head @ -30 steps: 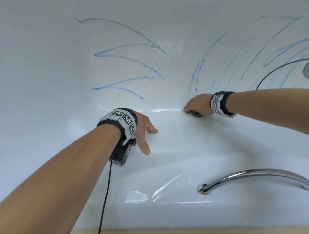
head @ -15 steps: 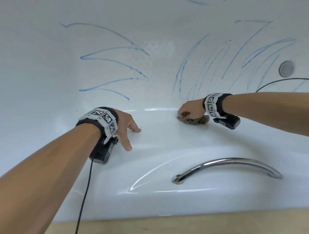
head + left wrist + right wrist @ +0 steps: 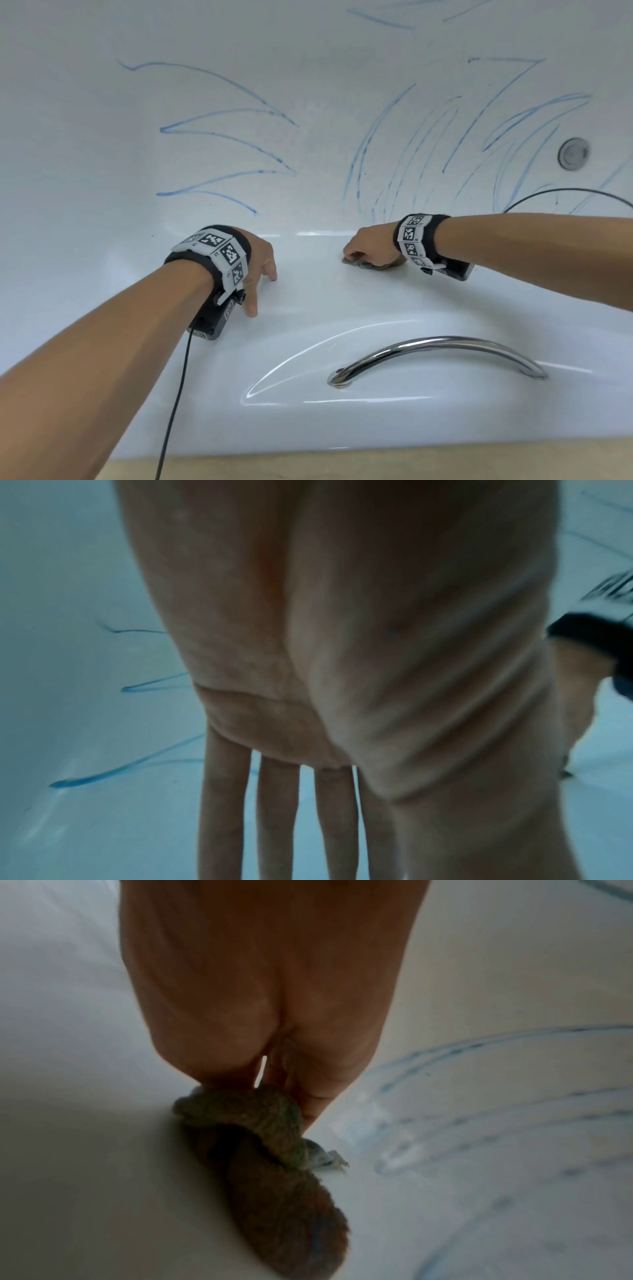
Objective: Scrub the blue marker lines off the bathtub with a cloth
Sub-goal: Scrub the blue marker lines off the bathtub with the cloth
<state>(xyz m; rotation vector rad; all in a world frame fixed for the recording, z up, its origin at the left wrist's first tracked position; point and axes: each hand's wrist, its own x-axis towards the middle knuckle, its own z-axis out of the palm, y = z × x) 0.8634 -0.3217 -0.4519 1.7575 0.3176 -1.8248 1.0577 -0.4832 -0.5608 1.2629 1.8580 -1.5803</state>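
Head view shows the right hand (image 3: pixel 370 248) with fingers curled around a bunched, dark cloth (image 3: pixel 364 264), pressing it on the white bathtub (image 3: pixel 308 342) surface at the foot of a fan of faint blue marker lines (image 3: pixel 387 150) that rise just beyond its knuckles. The left hand (image 3: pixel 258 263) lies well apart to the side, fingers straight and spread, flat on the tub and holding nothing; a bolder set of blue strokes (image 3: pixel 226 137) sits above and beyond it. In the right wrist view the cloth (image 3: pixel 274 1164) is wadded under the fingers, with broken, partly rubbed strokes just beside it. To scrub well, I would keep the wad tight so it does not unroll, press firmly, and work short back-and-forth passes upward along each stroke, turning to a cleaner face when ink smears. The left hand likely serves best as a brace. Much of the ink appears to remain.
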